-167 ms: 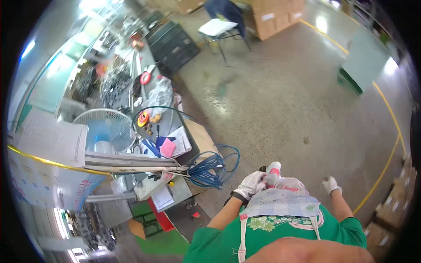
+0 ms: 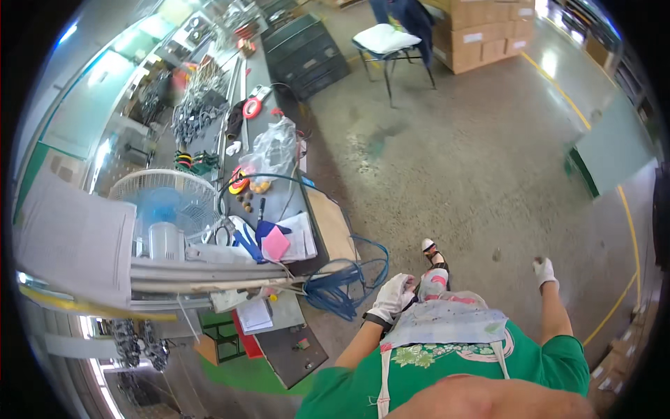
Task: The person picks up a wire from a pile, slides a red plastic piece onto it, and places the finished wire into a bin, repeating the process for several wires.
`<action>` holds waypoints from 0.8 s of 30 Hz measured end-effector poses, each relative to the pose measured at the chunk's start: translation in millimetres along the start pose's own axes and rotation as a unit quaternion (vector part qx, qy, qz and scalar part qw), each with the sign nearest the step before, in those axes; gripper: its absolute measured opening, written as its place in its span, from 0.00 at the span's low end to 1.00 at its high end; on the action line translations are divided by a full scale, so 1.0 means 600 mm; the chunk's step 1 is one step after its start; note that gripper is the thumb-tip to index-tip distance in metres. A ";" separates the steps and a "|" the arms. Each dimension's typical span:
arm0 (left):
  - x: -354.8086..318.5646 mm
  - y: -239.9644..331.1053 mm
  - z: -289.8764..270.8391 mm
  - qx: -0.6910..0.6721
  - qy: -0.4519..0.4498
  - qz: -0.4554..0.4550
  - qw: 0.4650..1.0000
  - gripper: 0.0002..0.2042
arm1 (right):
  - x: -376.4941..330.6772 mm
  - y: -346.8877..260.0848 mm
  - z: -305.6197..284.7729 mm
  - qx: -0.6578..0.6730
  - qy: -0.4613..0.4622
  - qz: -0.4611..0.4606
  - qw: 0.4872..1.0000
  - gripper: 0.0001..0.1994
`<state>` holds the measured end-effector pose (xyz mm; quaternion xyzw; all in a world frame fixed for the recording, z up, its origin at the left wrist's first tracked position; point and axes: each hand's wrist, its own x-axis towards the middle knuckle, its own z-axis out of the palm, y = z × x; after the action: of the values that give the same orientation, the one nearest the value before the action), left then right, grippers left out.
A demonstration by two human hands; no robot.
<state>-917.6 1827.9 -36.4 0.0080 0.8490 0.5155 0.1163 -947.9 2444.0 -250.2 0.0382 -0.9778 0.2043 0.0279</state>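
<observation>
My left hand (image 2: 392,299), in a white glove with a dark band at the wrist, is held in front of my body beside the patterned apron (image 2: 447,321). Its fingers curl inward, and whatever may be inside them is hidden. Out to the right, clear of my body, hangs my right hand (image 2: 546,271), also white-gloved, with its fingers loosely closed and nothing showing in them. Below the apron, a foot in a strapped sandal (image 2: 434,253) is forward on the floor. A coil of blue cable (image 2: 342,286) hangs at the bench end, nearest to my left hand.
A long workbench on the left holds a fan (image 2: 166,209), a plastic bag (image 2: 274,148), red tape (image 2: 252,107) and a pink pad (image 2: 276,243). Ahead are dark crates (image 2: 307,59), a chair (image 2: 387,40) and cardboard boxes (image 2: 481,35). A grey-green panel (image 2: 614,143) stands at right.
The bench, chair and boxes have shifted right in view. The sandalled foot has come forward into sight. My right hand has risen slightly, and my left hand has moved a little lower and leftward.
</observation>
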 end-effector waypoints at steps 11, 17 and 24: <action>0.396 0.072 -0.283 -0.186 0.206 -0.004 0.961 0.10 | 0.584 -0.586 0.039 0.102 -0.409 -0.024 0.906 0.17; 0.614 0.066 -0.426 -0.228 0.221 0.006 0.948 0.10 | 0.903 -0.680 0.064 -0.108 -0.525 -0.106 0.837 0.18; 0.816 0.046 -0.661 -0.186 0.341 0.028 0.921 0.11 | 1.407 -0.917 0.206 -0.083 -0.336 -0.287 0.893 0.17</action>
<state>-1478.5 1559.6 70.2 -0.1668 0.7255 0.6384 -0.1954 -1745.6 1838.1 -85.2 0.3815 -0.8886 0.0806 -0.2417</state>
